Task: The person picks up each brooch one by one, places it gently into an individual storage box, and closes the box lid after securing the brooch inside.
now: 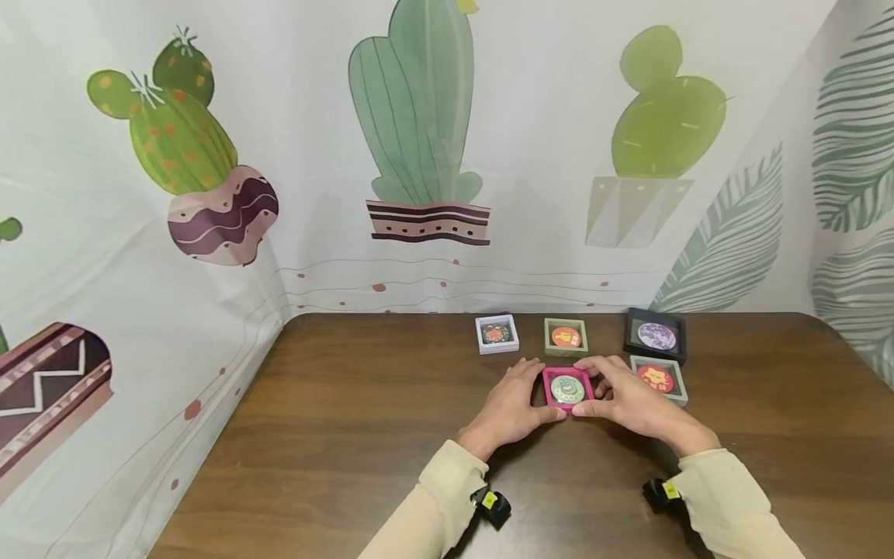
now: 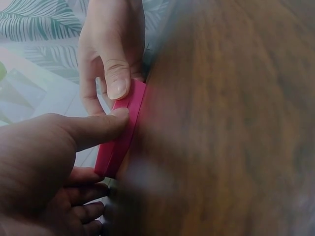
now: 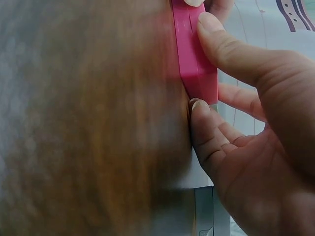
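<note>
Both hands hold a pink square display frame [image 1: 567, 371], which lies on or just at the wooden table. Inside it sits a round pale-green badge [image 1: 567, 390]. My left hand [image 1: 508, 404] grips its left side, the thumb on the near edge and the fingers toward the far left corner. On the opposite side my right hand [image 1: 632, 400] pinches the frame, thumb at the near edge, index finger at the far right corner. In the left wrist view both thumbs press the frame's pink edge [image 2: 118, 142]. The right wrist view shows right fingertips under one corner.
Behind the hands stand a white frame [image 1: 482, 338], an olive-green frame [image 1: 566, 352] and a black frame [image 1: 676, 355], each with a round badge. A grey frame [image 1: 679, 384] with a red badge is partly behind my right hand. A cactus-printed cloth [image 1: 314, 233] hangs behind the table [image 1: 314, 419].
</note>
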{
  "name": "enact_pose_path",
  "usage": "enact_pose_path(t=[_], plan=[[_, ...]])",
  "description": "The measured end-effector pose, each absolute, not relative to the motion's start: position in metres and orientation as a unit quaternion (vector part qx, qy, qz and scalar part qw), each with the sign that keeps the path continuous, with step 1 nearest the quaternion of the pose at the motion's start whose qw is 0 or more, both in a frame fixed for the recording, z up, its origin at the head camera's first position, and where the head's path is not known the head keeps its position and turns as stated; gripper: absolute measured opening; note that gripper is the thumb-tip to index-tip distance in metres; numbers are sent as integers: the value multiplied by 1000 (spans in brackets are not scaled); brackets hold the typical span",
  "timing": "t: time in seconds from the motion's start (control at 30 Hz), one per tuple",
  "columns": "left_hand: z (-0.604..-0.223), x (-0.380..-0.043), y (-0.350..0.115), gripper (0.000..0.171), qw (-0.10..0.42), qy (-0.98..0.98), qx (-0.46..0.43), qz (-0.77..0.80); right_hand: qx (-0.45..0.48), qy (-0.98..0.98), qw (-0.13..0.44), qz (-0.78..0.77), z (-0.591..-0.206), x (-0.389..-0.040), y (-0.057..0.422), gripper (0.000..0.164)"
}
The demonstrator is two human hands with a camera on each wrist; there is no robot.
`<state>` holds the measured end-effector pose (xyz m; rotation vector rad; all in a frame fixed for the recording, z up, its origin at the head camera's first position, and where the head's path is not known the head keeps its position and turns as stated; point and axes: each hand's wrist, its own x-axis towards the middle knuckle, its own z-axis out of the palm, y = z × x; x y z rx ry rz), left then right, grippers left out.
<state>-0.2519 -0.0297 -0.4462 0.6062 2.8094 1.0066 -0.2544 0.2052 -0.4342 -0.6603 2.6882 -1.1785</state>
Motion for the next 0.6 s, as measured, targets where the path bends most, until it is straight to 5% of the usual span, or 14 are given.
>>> enact_pose_path(t=[0.6], plan=[[-449, -252, -29, 77, 51, 917, 201, 339, -201, 902, 68, -376, -432, -254, 200, 70]])
